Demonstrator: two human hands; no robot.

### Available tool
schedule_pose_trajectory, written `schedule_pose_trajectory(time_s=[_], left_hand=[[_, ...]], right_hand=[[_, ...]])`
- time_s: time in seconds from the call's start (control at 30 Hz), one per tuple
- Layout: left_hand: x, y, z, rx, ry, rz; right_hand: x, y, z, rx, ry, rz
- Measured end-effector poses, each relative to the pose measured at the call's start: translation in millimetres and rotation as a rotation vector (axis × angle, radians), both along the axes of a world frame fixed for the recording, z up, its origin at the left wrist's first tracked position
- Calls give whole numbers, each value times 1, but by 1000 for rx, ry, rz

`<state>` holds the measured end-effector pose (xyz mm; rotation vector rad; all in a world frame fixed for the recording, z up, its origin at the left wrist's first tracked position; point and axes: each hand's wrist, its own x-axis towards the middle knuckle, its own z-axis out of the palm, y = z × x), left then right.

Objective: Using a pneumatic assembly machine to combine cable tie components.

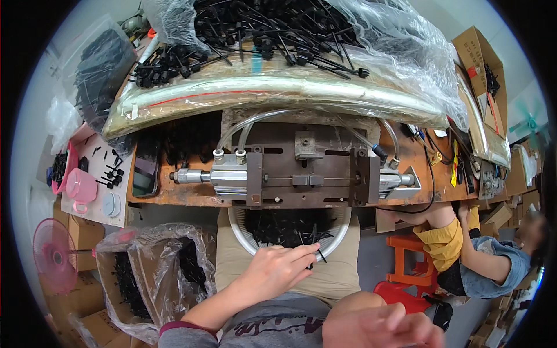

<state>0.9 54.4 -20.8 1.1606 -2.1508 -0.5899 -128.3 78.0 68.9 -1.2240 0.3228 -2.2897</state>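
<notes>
reaching over the white round basin (239,232) of thin black plastic pins (284,225), the left hand (272,271) is seen pinching one pin (314,248), upright, at its fingertips; the right hand (380,330), blurred, is farther off, grip untellable.

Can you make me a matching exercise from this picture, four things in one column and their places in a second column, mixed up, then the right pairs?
Things:
1. pink mug
2. round basket of black parts
3. pink fan
4. orange stool

Places:
A. on the floor at the far left, beside cardboard boxes
B. on the person's lap, below the metal press
C. on the white tray at the bench's left end
D. on the floor at the right, next to a seated co-worker

Pairs: 1-C, 2-B, 3-A, 4-D
</notes>
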Motion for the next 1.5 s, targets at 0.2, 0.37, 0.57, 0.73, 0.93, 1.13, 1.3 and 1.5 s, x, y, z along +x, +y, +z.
schedule_pose_trajectory(time_s=[0.2, 0.37, 0.57, 0.73, 0.93, 1.13, 1.3, 1.5], left_hand=[[-18, 17, -37, 46, -80, -52], [-13, 28, -46, 78, -130, -113], [-3, 38, -65, 73, -195, -86], [-1, 41, -50, 67, -171, 38], [9, 47, -45, 18, -59, 117], [0, 36, -22, -106, 196, 124], [0, 33, -16, -143, 185, 87], [2, 28, -12, -102, 364, 40]], right_hand=[[19, 47, 68, 41, -624, 539], [14, 37, 43, -390, -496, 513], [7, -12, -5, -917, 33, 246], [-35, -46, -38, -231, 787, -192], [-29, -180, 7, -110, 1086, -338], [-10, -283, 34, 170, 1393, -288], [19, -315, 41, 331, 1662, -176], [13, -323, 23, 68, 1637, -304]])
